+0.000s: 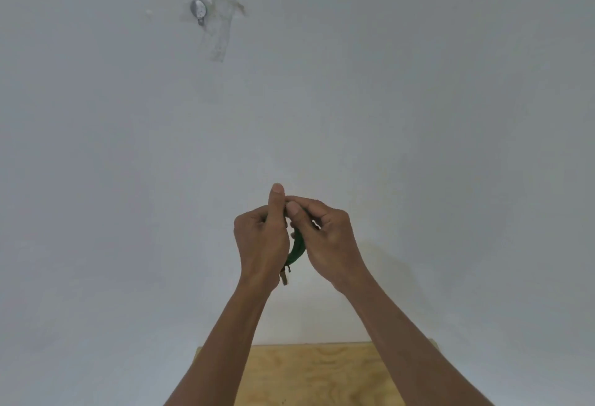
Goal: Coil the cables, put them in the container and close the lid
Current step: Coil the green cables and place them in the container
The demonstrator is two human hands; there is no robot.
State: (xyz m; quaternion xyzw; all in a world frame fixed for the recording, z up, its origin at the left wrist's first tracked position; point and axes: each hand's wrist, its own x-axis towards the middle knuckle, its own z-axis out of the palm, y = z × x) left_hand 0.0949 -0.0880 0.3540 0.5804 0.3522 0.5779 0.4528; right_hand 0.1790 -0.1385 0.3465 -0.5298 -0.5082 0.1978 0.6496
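Note:
Both hands are raised in front of a pale wall, close together. A green cable (297, 249) is bunched between them, with a small brownish plug end (285, 278) hanging below. My left hand (261, 241) is closed around the bundle with the thumb pointing up. My right hand (325, 238) pinches the top of the cable against the left thumb. Most of the cable is hidden inside the hands. No container or lid is in view.
A light plywood tabletop (322, 373) shows at the bottom between my forearms. A small metal fitting (199, 10) with strips of clear tape is fixed on the wall at the upper left.

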